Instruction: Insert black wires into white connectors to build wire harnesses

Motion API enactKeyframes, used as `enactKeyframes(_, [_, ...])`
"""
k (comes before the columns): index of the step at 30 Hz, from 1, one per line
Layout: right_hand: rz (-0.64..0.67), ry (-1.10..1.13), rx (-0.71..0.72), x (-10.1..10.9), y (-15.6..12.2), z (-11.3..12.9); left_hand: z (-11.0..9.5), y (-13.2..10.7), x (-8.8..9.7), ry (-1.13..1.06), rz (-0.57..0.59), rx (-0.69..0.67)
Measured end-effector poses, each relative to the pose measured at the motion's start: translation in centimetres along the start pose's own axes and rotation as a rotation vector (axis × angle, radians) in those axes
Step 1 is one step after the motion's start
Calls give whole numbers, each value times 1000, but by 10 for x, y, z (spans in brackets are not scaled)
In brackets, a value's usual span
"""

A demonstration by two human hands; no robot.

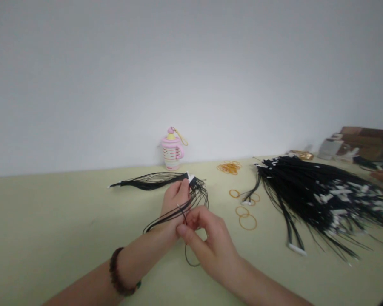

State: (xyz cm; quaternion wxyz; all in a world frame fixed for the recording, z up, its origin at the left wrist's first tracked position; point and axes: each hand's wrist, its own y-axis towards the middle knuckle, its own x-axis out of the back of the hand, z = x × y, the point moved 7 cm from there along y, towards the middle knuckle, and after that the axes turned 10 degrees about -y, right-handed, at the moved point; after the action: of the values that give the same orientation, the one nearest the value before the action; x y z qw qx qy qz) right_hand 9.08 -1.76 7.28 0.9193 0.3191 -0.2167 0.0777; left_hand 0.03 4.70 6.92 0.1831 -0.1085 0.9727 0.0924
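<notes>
My left hand [175, 203] is closed around a small bundle of thin black wires [196, 193] with white connectors at its top end. Some of those wires loop down past my wrist. Just below it, my right hand [210, 240] pinches one of the black wires between thumb and fingers. A second, flat bundle of black wires [147, 181] lies on the pale green table [51, 221] just beyond my left hand. My left wrist wears a dark bead bracelet [116, 274].
A big heap of black wires with white connectors [322, 197] covers the right side. Loose yellow rubber bands [247, 221] lie beside it, with a pile of them [230, 168] further back. A pink cup-shaped toy [171, 151] stands by the wall. Boxes [354, 144] sit far right.
</notes>
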Motion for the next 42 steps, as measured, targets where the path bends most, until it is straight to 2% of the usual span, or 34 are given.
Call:
enactKeyframes(3, [-19,-46,72,6,0,6,0,1,0,59,-22,-43])
enactKeyframes(6, [26,-72,100,9,2,9,2,4,0,6,-31,23])
enactKeyframes(9, [94,4,-12,9,5,-1,2,8,-1,-115,-3,126])
enactKeyframes(13, [156,124,-130,5,7,-16,-4,11,-4,-235,70,196])
enactKeyframes(17, [-5,32,-57,17,9,-14,-4,8,-7,-276,85,252])
enactKeyframes(20, [-121,-82,15,32,11,-7,-4,3,-15,-285,158,299])
enactKeyframes(22, [-185,-147,35,43,14,-5,-5,-1,-19,-216,203,319])
enactKeyframes(24, [-234,-210,49,53,16,-5,-9,-3,-21,-98,234,278])
enactKeyframes(27, [-239,-273,62,60,19,-7,-16,-8,-24,37,270,176])
enactKeyframes(32, [-199,-324,112,57,18,-2,-19,-14,-30,130,317,107])
enactKeyframes(42, [-124,-422,171,54,19,-2,-21,-11,-29,302,342,-25])
